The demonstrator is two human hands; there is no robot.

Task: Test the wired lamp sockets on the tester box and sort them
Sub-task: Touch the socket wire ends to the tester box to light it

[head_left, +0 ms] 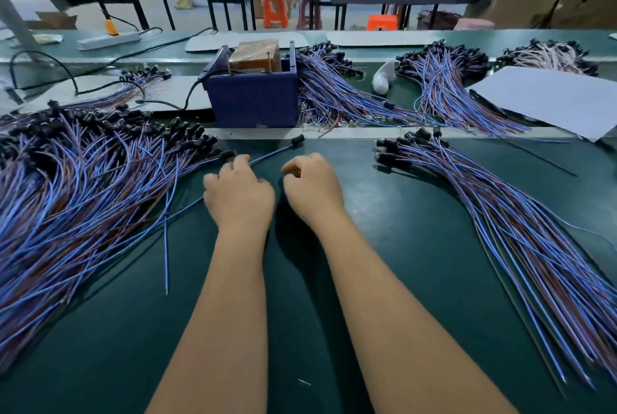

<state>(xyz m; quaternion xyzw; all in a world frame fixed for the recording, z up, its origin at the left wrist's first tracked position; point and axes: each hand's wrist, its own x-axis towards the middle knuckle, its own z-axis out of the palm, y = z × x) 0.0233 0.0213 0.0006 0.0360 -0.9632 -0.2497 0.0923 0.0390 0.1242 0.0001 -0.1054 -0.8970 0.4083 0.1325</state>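
My left hand (237,195) is shut on the blue wire of one wired lamp socket (297,139); its black socket end points up and right toward the blue tester box (253,98). My right hand (312,185) hovers beside it with fingers curled and nothing visible in them. A large pile of wired sockets (83,176) lies on the left. A smaller sorted bundle (494,200) lies on the right. The tester box holds a brown transformer (255,54).
More socket bundles (337,86) (444,86) lie behind the box on the green bench (367,280). A white sheet (551,96) is at the right, a white object (384,78) near it, a power strip (108,39) at the far left. Stools and cartons stand beyond.
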